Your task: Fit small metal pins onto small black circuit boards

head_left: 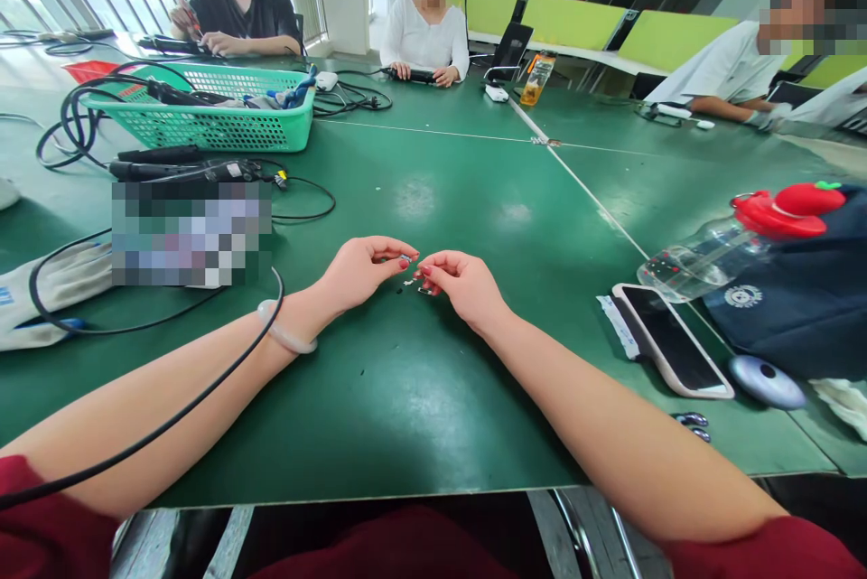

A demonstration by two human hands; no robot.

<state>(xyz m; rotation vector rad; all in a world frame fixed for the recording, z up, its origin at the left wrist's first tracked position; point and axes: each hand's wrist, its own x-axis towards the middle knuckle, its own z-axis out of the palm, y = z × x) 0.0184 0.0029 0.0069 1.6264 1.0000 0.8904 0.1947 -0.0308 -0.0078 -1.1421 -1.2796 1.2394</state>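
Observation:
Near the middle of the green table [433, 416], my left hand [366, 270] pinches something small and shiny between thumb and forefinger; I cannot make out what it is. My right hand [464, 283] is close beside it with fingertips pressed together, and whatever it holds is too small to name. A narrow gap separates the two sets of fingertips. Tiny pale and dark bits [408, 283] lie on the tabletop just under my fingers. A black cable [182, 416] crosses over my left forearm.
At the left are a green basket [217, 123] of cables and tools, black devices [182, 168] and white gloves [54, 285]. A clear bottle [704, 258], a phone [670, 340], a mouse [768, 382] and a dark bag [799, 308] lie right. Several people sit beyond.

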